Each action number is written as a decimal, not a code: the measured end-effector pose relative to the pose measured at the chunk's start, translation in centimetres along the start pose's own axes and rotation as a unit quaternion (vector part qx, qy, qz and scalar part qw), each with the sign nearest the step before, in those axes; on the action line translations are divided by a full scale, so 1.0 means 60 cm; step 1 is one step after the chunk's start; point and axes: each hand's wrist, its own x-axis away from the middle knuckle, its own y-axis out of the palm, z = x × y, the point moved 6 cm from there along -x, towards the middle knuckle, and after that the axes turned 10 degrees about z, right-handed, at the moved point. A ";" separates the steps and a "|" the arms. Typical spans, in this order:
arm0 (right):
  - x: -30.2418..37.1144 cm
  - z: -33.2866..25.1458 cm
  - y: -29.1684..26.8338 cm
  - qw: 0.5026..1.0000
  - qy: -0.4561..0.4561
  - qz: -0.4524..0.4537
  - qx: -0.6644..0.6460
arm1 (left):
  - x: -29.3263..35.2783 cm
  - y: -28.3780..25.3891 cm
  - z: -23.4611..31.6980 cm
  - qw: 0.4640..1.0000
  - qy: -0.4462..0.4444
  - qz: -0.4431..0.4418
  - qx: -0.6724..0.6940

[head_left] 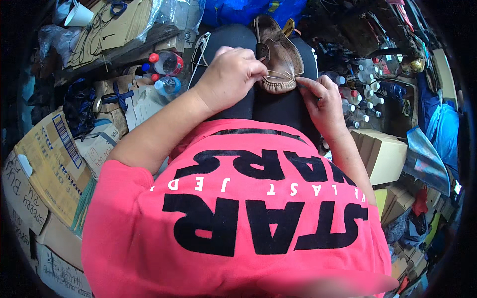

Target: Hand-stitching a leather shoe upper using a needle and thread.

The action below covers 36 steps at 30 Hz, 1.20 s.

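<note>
A brown leather moccasin-type shoe [283, 57] lies across my lap, its gathered, puckered toe towards me. Pale thread [279, 72] runs over the opening just behind the toe. At the shoe's left side my left hand [236, 72] is closed, thumb and finger pinching the thread's end. My right hand [320, 97] is at the right of the toe, with thumb and forefinger brought together by the shoe's edge. What lies between those right fingertips is too small to make out.
Plastic bottles stand left [168, 63] and right [367, 92] of my legs. Cardboard boxes [380, 154] sit at the right, with a large flattened carton [54, 164] at the left. Flat brown card pieces [124, 30] are heaped far left, and a blue bag [248, 11] lies beyond my knees.
</note>
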 end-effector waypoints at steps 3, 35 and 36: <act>0.001 0.015 0.003 0.997 0.051 -0.030 -0.039 | -0.003 0.001 0.007 0.994 0.037 0.047 -0.093; -0.039 0.085 0.041 0.933 0.145 -0.207 -0.258 | -0.094 0.074 -0.007 0.977 0.191 -0.049 0.081; -0.041 0.083 0.039 0.940 0.130 -0.196 -0.247 | -0.091 0.072 -0.004 0.977 0.193 -0.049 0.080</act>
